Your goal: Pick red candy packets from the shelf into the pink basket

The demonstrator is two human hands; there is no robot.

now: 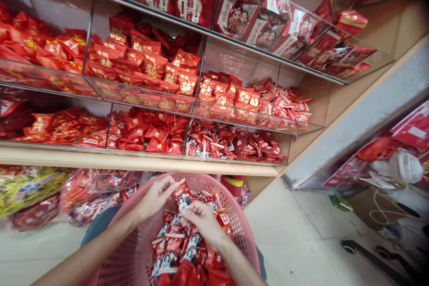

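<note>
A small red candy packet (182, 193) with white lettering and black-and-white cartoon figures is held up over a pink plastic basket (241, 214). My left hand (157, 196) pinches its upper left corner between thumb and fingers. At the packet's lower edge, my right hand (202, 221) has its fingers closed on it. Below both hands, the basket holds many similar red packets (172, 246), some plain red ones (187, 275) nearest me. The basket's holed wall surrounds them.
Ahead stands a shelf (134, 159) with clear-fronted compartments full of red packets. Bagged sweets (97, 187) lie on the floor beneath it. On the right are a grey wall (362, 120), a white plastic container (407, 166) and a black chair-like leg (378, 259).
</note>
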